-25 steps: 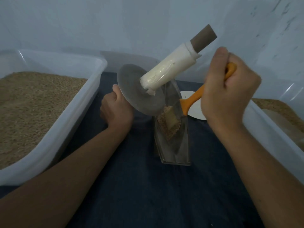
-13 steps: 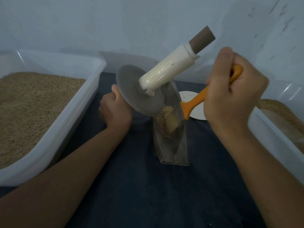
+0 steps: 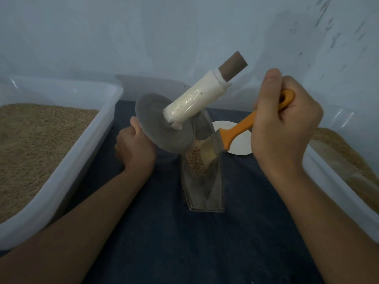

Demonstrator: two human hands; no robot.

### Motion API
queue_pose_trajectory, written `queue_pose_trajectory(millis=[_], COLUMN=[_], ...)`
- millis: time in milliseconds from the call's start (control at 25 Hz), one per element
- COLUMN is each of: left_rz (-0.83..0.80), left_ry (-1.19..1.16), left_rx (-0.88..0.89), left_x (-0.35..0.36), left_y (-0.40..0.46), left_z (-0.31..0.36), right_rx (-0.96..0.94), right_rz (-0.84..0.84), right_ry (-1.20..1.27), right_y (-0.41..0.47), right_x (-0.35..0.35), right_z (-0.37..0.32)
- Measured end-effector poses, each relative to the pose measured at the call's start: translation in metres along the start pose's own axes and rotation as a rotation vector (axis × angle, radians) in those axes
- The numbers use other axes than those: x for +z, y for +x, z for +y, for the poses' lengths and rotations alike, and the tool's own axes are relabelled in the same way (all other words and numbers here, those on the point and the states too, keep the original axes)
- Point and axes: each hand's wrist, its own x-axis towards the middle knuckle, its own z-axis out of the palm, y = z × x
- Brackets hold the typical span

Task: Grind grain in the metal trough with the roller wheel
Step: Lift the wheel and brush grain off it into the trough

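a person's two bare arms reach over a desk (image 3: 164,242) covered in dark blue cloth, seen from a camera on their head. in the middle sits a narrow metal trough (image 3: 203,191), its long axis running away from the viewer, with a small heap of grain (image 3: 193,160) lying in its far half. the roller wheel (image 3: 164,125), a flat grey metal disc on an axle handle (image 3: 194,101) wrapped in pale plastic with a brown tube end, is tipped hard to the left so the handle points up and to the right. the left hand (image 3: 134,149) is curled behind the disc, apparently gripping the hidden end of the axle, and this seems to hold the wheel off the grain so the trough stays open. the right hand (image 3: 284,126) is wrapped tight round the orange handle of a brush (image 3: 225,140), whose pale bristles press into the grain against the trough's right wall, probably to sweep scattered bits back into the centre before more rolling. the hands are well apart, one each side of the trough. a large white tub (image 3: 82,160) full of grain stands at the left, another tub (image 3: 332,181) with grain at the right, likely the supply and the finished batch, though which is which cannot be told. a white disc (image 3: 240,144) lies on the cloth just behind the brush.
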Motion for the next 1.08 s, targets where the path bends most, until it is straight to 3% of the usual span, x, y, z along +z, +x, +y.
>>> queue_pose_trajectory(millis=[240, 640, 800, 920, 1080], left_rz=[-0.028, -0.029, -0.034, -0.043, -0.023], left_ry=[0.008, 0.008, 0.043, 0.122, 0.181], left_rx=[-0.018, 0.013, 0.022, 0.021, 0.043], left_x=[-0.002, -0.003, -0.003, -0.001, 0.001], left_y=[0.000, -0.003, -0.002, -0.002, -0.002], left_z=[0.001, 0.002, 0.002, 0.006, 0.007], right_rx=[-0.076, 0.049, 0.040, 0.072, 0.044], right_rz=[0.023, 0.006, -0.020, -0.192, -0.584], right_ry=[-0.081, -0.051, -0.158, -0.320, -0.458], right_y=[-0.008, 0.000, 0.007, -0.002, -0.031], right_x=[-0.002, 0.000, -0.013, -0.026, -0.033], right_z=[-0.002, 0.015, 0.035, 0.056, 0.070])
